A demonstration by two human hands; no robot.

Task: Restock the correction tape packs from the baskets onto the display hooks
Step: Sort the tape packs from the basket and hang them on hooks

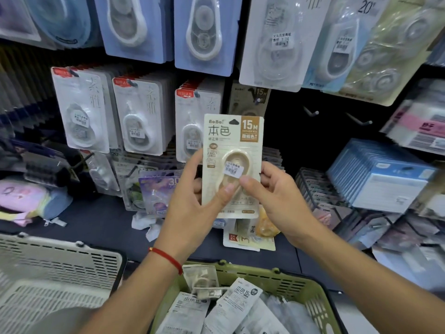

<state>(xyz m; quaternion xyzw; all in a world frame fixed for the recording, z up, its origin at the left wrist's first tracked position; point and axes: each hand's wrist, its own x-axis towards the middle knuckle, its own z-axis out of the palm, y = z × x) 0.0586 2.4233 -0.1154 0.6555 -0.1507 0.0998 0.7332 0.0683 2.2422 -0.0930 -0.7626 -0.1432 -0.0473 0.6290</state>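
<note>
Far left, white basket (55, 268) at the bottom corner. Above it, white packs (81, 112) hang in rows on the display. My left hand (190, 210), red string (166, 257) at the wrist, grips the beige pack (232, 150) by its lower left edge, thumb pressed on the front, fingers curled behind. Pack is upright, face toward me, in front of the display, just below a matching pack (250, 100) on its hook. My right hand (277, 198) pinches the pack's right side, thumb tip on the blister near the price sticker (234, 169). Below, green basket (284, 283) with more packs. Right of the beige pack, two bare hooks (313, 113); further right, blue packs (382, 174).
</note>
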